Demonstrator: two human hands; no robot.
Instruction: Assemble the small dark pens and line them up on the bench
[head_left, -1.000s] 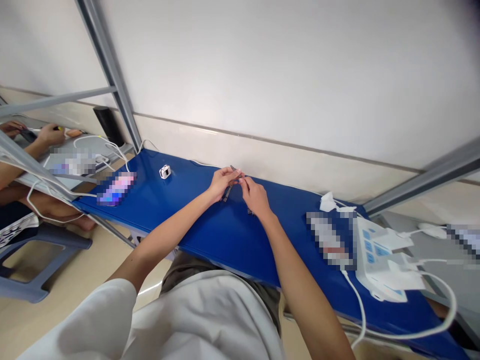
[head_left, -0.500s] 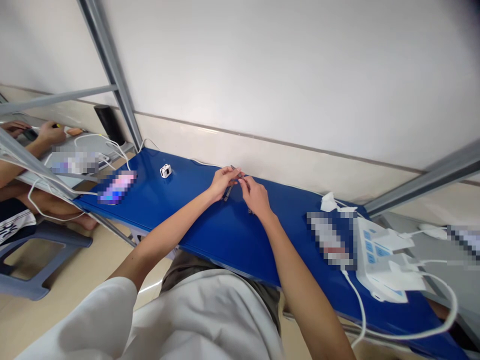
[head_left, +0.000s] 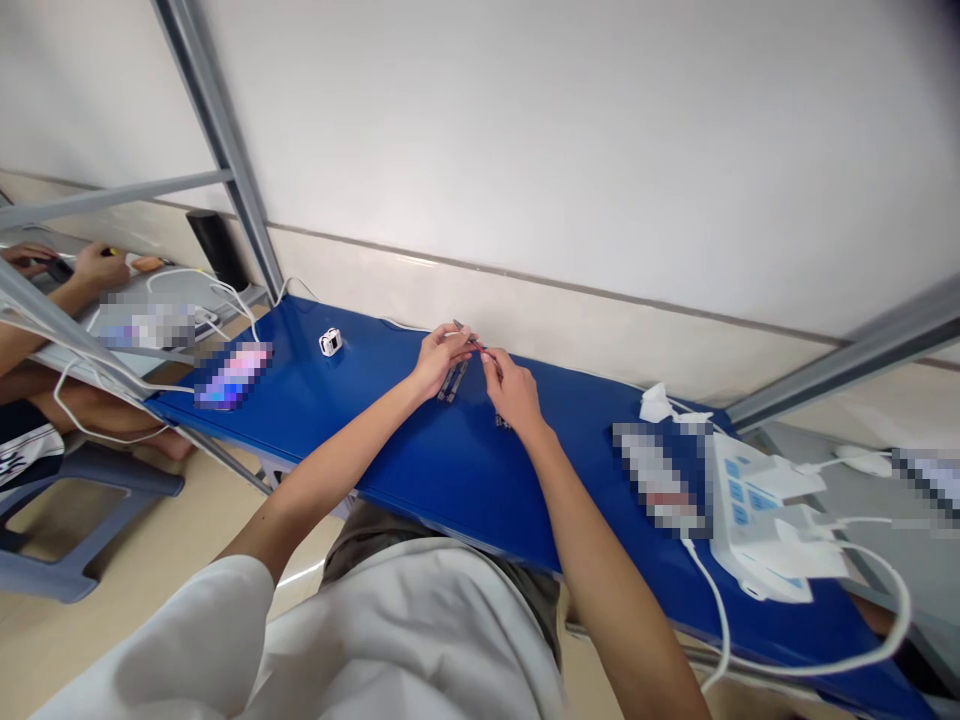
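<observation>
Left hand: left hand (head_left: 441,358) above the back middle of the blue desk (head_left: 420,470), thumb and fingers pinching a slim dark item (head_left: 458,325); its tip pokes out past the fingers.
Right hand: right hand (head_left: 514,388) just beside it, over the same part of the desk, thumb and finger closed on the near end of a thin reddish piece (head_left: 480,348).
Reddish piece: bridges the two sets of fingertips above the desk. Joined to the dark item or separate, can't tell; too small.
Change: left hand sits slightly further left over the desk than half a second ago, gap between hands is wider, red now shows in it. Reads as fine two-handed work, piece held at both ends.
Slim parts: two slim dark parts (head_left: 454,382) side by side on the desk, below the left fingers; more of them shows now than before.
Small parts: small dark parts (head_left: 502,422) on the desk by the right wrist, partly covered; count unclear.
White gadget: small white gadget (head_left: 330,342) on the desk's left half, well apart from the hands.
Phone: lit phone (head_left: 234,375), blurred, at the desk's left end.
Power strip: white power strip (head_left: 750,510) at the desk's right end, cables plugged in.
Tissue: crumpled tissue (head_left: 655,402) at the desk's back right.
Neighbour: co-worker's hands (head_left: 103,267) beyond the desk's left end.
</observation>
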